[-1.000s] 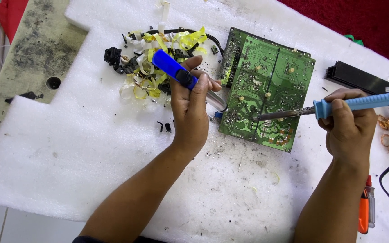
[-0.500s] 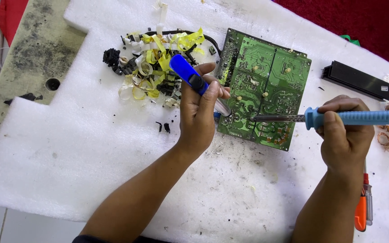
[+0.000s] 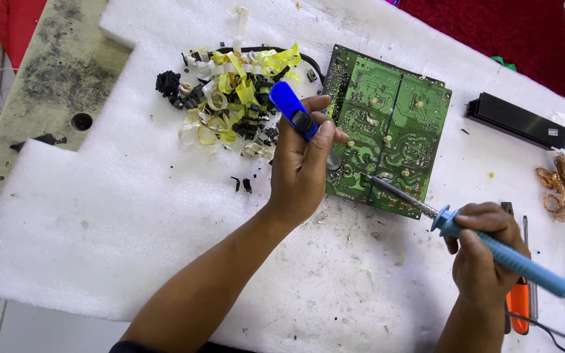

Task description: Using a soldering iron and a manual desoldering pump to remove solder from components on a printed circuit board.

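A green circuit board (image 3: 393,124) lies solder side up on white foam sheet (image 3: 119,216). My left hand (image 3: 302,163) grips a blue desoldering pump (image 3: 293,111), its nozzle end down at the board's lower left edge. My right hand (image 3: 482,255) holds a blue-handled soldering iron (image 3: 492,245) by the handle. Its metal tip reaches up and left onto the board near the pump's nozzle.
A pile of yellow tape scraps and black parts (image 3: 230,98) lies left of the board. A black finned heat sink (image 3: 514,121) and a tangle of copper wire (image 3: 560,183) sit at the right. An orange-handled tool (image 3: 519,304) lies by my right wrist. Red cloth (image 3: 492,33) lies behind.
My right hand has dropped lower and swung the iron from level to slanted, tip still on the board. My left hand with the pump has barely shifted.
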